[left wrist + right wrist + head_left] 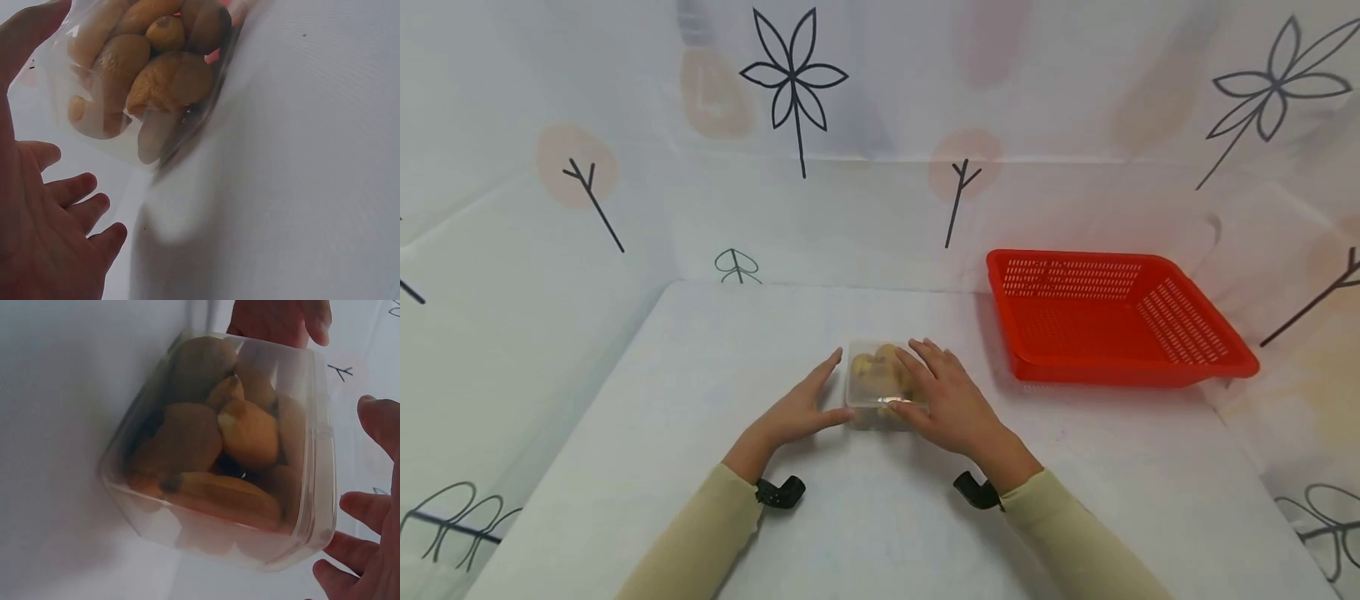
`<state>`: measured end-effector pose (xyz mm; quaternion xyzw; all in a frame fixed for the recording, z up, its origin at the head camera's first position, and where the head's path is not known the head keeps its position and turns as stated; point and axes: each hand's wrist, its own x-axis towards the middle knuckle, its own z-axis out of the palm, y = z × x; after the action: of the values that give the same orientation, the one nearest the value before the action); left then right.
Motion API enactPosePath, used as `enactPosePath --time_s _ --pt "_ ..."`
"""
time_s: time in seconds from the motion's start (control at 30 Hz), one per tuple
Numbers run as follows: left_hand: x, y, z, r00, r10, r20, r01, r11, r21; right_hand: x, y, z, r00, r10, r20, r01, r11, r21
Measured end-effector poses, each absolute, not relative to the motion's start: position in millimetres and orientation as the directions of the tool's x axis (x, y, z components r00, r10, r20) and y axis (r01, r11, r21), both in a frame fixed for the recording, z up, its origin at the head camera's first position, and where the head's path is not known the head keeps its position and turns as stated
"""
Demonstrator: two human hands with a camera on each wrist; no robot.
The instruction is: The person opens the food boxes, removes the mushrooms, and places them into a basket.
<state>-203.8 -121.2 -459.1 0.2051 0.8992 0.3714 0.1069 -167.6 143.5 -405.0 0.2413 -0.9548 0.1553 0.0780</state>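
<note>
A clear plastic container with a lid stands on the white table. Through its walls show several rounded and elongated yellow-brown pieces that look like small fruit, packed close together. My left hand is at the container's left side, fingers spread and thumb by the near left corner. Over the lid's right part reaches my right hand, its fingers apart and only lightly bent, covering part of the lid in the head view. Neither hand has its fingers curled round the container.
A red plastic basket with slotted sides stands at the back right of the table. White cloth walls printed with leaf and twig drawings rise behind and at both sides. A black strap with a small device circles each wrist.
</note>
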Motion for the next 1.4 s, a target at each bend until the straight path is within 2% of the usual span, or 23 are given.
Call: enactPosePath --time_s 0.63,0.87,1.4 --pt "-214 -109 -470 -0.885 0.463 -0.056 0.242 0.559 0.793 -168 129 -417 -0.801 -0.529 0.278 -0.583 0.794 -0.17" --pt "-219 -103 -475 -0.871 0.492 -0.02 0.252 0.482 0.839 -167 125 -420 -0.786 -0.56 0.263 -0.603 0.787 -0.128" --pt "-218 -85 -485 -0.876 0.476 0.072 0.255 0.331 0.909 -166 125 -417 -0.745 -0.584 0.324 -0.616 0.788 0.004"
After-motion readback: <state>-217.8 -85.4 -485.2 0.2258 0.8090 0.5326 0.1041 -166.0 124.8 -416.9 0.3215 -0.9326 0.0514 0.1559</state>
